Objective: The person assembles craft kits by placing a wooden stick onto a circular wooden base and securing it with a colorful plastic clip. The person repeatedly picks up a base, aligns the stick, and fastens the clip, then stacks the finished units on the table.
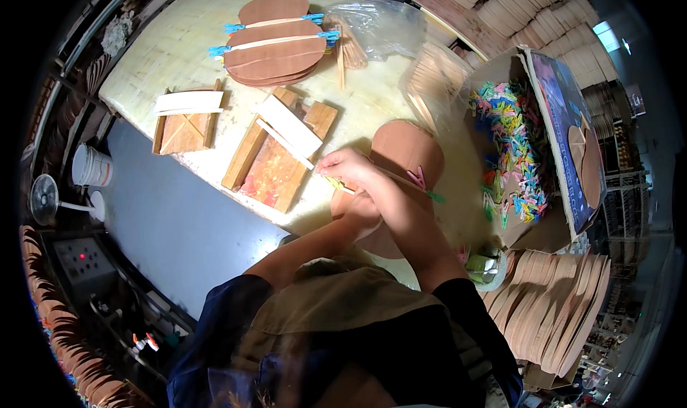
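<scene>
Right hand [346,166] pinches a stick [390,179] across the brown panel [404,150] at the table's [179,43] near edge; left hand [361,211], grip unclear, steadies beneath; clipping seems underway, and next needs a clip [417,176].

brown wooden cutout [406,150] | flat on table | pink clip [417,177] on edge

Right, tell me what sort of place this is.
Probably a small craft workshop making wooden or card paddle shapes. A clamped stack of brown paddle-shaped boards lies on the worktable, a cardboard box of coloured clips stands open, and more cut boards pile up nearby.
</scene>
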{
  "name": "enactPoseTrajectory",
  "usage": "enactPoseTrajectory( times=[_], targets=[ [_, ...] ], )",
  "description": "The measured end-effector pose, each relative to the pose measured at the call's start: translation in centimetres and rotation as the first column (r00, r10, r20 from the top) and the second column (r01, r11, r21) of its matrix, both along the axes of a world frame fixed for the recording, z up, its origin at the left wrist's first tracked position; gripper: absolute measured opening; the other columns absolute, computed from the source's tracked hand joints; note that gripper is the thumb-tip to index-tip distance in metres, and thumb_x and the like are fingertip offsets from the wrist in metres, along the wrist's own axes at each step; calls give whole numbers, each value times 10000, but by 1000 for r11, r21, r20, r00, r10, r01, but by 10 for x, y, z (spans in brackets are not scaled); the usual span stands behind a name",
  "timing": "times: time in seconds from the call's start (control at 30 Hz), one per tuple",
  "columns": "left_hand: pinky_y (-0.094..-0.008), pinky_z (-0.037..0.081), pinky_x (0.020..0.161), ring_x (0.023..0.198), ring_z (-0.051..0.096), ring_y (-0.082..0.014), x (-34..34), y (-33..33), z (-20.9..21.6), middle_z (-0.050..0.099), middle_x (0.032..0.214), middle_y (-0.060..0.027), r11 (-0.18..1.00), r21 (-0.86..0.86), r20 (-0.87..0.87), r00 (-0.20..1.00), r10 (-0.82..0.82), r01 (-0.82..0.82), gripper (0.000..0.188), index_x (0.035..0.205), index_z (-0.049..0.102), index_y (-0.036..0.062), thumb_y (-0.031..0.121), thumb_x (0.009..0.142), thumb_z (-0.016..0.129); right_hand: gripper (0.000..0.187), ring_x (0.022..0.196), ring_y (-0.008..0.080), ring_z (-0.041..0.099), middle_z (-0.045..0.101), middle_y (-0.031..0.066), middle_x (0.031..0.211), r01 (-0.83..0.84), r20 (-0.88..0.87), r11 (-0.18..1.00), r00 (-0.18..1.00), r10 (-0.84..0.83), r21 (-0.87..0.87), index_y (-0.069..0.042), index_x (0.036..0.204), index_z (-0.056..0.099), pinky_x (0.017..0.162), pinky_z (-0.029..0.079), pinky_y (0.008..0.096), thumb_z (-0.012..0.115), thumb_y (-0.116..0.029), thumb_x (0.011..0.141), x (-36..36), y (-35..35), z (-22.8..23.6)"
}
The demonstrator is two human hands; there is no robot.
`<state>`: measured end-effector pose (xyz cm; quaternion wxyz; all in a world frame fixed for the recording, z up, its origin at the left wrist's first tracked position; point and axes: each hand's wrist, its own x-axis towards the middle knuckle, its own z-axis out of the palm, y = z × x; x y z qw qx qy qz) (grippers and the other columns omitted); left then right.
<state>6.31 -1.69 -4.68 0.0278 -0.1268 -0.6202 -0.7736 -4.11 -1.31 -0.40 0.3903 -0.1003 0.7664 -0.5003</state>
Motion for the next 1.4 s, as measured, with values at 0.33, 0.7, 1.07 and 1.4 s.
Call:
enactPoseTrajectory(
  times=[0.33,0.7,1.07,1.4],
  targets=[
    [-498,286,998,1123,514,-235,-1,-26,23,604,1037,-14,731,-658,-444,877,-182,-181,82,824,638,131,125,743,633,182,787,273,582,613,97,801,224,-922,967,387,23,118,-43,837,650,716,469,364,719,-102,678,8,79,39],
    [-518,295,1017,1152,453,-305,12,-50,59,502,1140,-153,745,-626,-444,891,-98,-230,393,1101,502,30,75,740,651,415,1072,306,512,566,131,1084,789,-979,600,198,-47,131,-58,1097,564,971,366,388,718,-143,721,130,293,78],
    [-281,495,646,749,579,-138,69,-98,15,588,879,-48,940,272,685,645,-340,206,184,998,541,35,65,836,624,528,1120,354,511,533,225,1209,368,-828,-877,557,-60,311,-172,1231,572,925,420,431,562,-528,840,422,480,335],
    [-302,522,699,799,595,-152,-88,-198,104,599,926,-65,862,91,300,839,453,-498,217,1099,508,35,73,893,566,489,1046,301,537,569,172,1141,846,-885,-433,91,-458,310,-94,1185,583,901,431,391,558,-457,860,448,519,191]
  ],
)
